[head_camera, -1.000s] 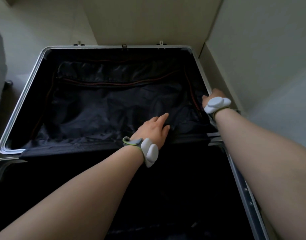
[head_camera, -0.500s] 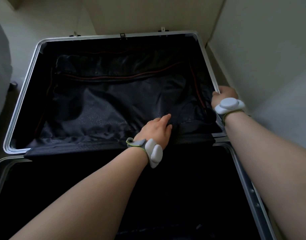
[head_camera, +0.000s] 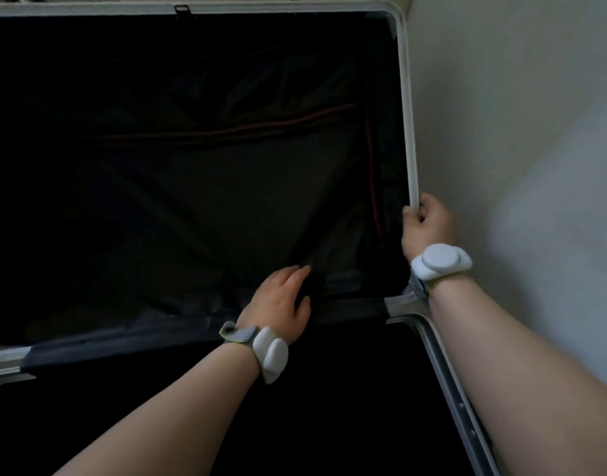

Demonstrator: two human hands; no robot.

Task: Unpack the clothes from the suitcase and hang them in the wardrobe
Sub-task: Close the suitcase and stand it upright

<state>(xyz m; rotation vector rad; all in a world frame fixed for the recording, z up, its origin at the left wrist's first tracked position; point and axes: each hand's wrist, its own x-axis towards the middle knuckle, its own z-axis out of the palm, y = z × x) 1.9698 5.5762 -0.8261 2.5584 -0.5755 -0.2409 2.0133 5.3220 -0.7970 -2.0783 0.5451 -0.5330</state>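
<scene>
As right hand (head_camera: 427, 223) grips metal rim (head_camera: 407, 115), lining (head_camera: 192, 201) wrinkles.

Left hand (head_camera: 278, 300) on lining (head_camera: 192, 207) inside suitcase (head_camera: 406, 97); right hand (head_camera: 427, 223) on its right rim.
</scene>
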